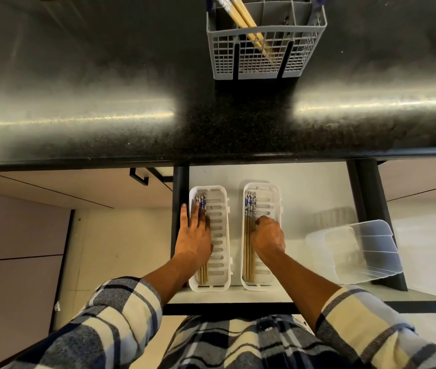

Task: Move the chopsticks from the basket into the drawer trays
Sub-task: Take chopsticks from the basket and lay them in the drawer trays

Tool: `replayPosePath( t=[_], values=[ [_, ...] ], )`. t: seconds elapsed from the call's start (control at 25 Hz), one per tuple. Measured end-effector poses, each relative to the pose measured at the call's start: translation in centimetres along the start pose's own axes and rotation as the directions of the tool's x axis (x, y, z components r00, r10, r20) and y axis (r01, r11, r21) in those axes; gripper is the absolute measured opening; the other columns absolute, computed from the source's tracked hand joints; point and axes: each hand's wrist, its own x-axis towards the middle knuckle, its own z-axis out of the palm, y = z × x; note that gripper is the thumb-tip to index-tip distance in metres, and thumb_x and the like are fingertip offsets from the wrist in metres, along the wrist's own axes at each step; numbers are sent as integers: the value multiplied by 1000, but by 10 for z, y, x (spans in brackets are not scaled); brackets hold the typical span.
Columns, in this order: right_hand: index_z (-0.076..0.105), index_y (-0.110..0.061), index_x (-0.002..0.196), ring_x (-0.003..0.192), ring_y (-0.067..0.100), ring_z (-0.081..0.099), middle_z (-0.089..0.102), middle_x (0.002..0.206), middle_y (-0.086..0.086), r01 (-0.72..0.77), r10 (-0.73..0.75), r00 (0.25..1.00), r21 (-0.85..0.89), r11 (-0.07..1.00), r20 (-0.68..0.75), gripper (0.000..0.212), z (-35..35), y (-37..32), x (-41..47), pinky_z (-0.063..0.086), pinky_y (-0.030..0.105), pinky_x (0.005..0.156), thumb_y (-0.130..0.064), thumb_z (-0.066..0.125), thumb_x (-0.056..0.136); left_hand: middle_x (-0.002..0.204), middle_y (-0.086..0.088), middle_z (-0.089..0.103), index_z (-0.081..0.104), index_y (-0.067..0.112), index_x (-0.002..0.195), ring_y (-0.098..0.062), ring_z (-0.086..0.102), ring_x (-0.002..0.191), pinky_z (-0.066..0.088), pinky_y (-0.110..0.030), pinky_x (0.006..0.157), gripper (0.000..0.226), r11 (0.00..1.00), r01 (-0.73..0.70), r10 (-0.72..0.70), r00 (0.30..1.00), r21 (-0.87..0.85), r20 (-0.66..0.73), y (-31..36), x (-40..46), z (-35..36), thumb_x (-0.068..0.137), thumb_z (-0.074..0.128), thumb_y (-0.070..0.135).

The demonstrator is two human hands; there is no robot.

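Open drawer (304, 187) below the dark bench (131, 123); two white slotted trays inside, side by side; left hand (194, 239) lies flat, fingers spread, over the chopsticks (203, 274) in the left tray (221, 235); right hand (268, 238) curled, fingertips pinching the chopsticks (249, 251) in the right tray (270, 198); grey basket (266, 53) on the bench holds two more chopsticks (243, 16); clear tub (355, 251) tipped over at drawer right.

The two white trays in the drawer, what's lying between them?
Nothing: the head view shows only a bare strip of drawer floor between the left tray and the right tray.
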Motion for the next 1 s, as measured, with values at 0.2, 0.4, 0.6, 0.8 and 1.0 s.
replayPosePath(
  t=[0.2, 0.4, 0.6, 0.8, 1.0],
  values=[
    [64, -10, 112, 86, 24, 61, 68, 106, 9, -9, 9, 1000, 2, 1000, -2, 20, 4, 3, 2, 58, 39, 79, -6, 55, 94, 162, -22, 8, 4, 1, 154, -41, -4, 149, -7, -65, 115, 75, 1000, -20, 20, 998, 1, 64, 3, 2, 0, 100, 38, 41],
    [64, -8, 112, 91, 28, 67, 67, 104, 10, -31, 32, 999, -13, 999, 26, 19, 7, 5, 4, 60, 41, 79, -9, 56, 94, 160, -25, 16, 12, -2, 153, -43, 6, 149, -1, -65, 116, 73, 995, -41, 30, 993, 90, 117, 8, 0, -4, 99, 47, 33],
    [62, -6, 112, 93, 28, 68, 67, 104, 11, -39, 41, 998, -29, 999, 46, 20, 7, 6, 5, 61, 38, 80, -11, 59, 94, 160, -25, 16, 13, -2, 153, -42, 8, 149, 0, -63, 117, 74, 997, -38, 31, 993, 63, 114, 7, 0, -4, 98, 51, 29],
    [63, -6, 111, 91, 26, 68, 67, 103, 10, -45, 47, 998, -34, 998, 50, 19, 5, 4, 3, 61, 37, 79, -13, 58, 94, 160, -24, 17, 14, -2, 153, -42, 7, 149, -1, -64, 117, 75, 999, -25, 23, 992, 20, 125, 8, -2, -9, 97, 53, 28],
    [64, -10, 102, 80, 21, 67, 67, 95, 7, -1, 3, 1000, -52, 999, 26, 14, 3, 6, 0, 60, 32, 67, -14, 51, 97, 159, -23, 20, 21, 0, 152, -41, 5, 149, -6, -65, 115, 78, 1000, -30, 31, 994, -7, 103, 4, -7, -15, 93, 57, 36]
  ],
)
